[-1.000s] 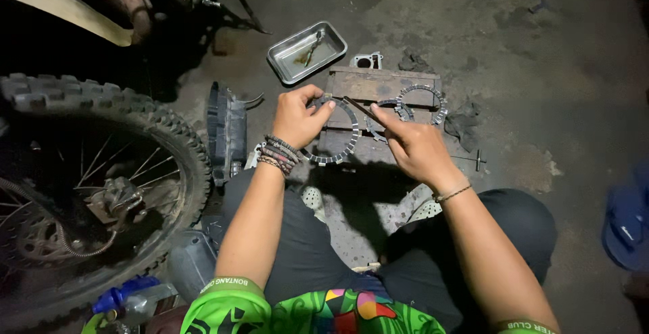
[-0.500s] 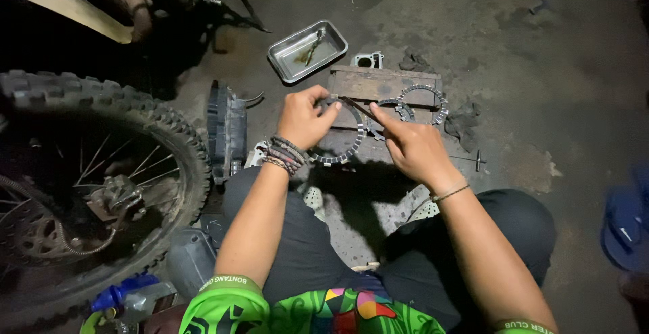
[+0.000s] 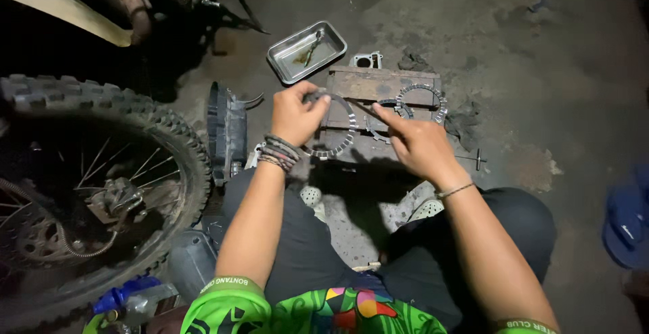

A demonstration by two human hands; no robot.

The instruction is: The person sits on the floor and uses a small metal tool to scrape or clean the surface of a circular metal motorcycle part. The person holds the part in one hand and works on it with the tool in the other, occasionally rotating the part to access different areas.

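My left hand (image 3: 296, 112) grips the top of a toothed metal clutch ring (image 3: 338, 146) and holds it tilted over a wooden block (image 3: 368, 85) on the floor. My right hand (image 3: 418, 143) points its index finger inward at the ring, pinching a thin tool or rod whose far end I cannot make out. Two more toothed rings (image 3: 422, 101) lie flat on the block's right side. Bracelets wrap my left wrist, a thin band my right.
A metal tray (image 3: 306, 52) with a small part lies beyond the block. A knobby motorcycle wheel (image 3: 88, 172) fills the left. A dark engine cover (image 3: 226, 131) stands beside it. A blue cloth (image 3: 629, 219) is at the right edge. A small T-shaped tool (image 3: 475, 159) lies right of my hand.
My left hand has shifted slightly along the ring's top edge; my right hand stays nearly in place with the finger pointing at the ring.
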